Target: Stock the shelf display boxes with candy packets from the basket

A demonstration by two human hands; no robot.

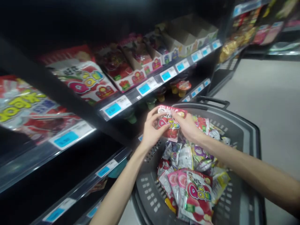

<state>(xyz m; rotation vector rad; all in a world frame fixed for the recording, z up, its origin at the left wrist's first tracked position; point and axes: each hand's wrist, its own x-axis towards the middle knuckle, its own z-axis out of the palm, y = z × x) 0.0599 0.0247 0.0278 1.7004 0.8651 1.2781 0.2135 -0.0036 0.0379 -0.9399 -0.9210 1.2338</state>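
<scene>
Above the grey basket (247,150), a small red and white packet of gummy candy (172,135) with colourful lettering is held upright. My left hand (151,126) grips its left side, thumb and fingers curled in a pinch. My right hand (187,126) holds the packet's right side, its fingers partly hidden. Beneath them, many candy packets are heaped in the basket. A red and white gummy packet (199,200) with fruit pictures lies at the near end, against several pink packets (178,184). A yellow packet (220,184) lies to its right.
A dark shelf with price tags (144,88) runs along the left. It carries gummy packets (82,78) and cardboard display boxes (182,40). Jelly cups (182,89) stand on the level below. The basket's handle (215,101) rises at the far end; pale floor (264,87) lies beyond.
</scene>
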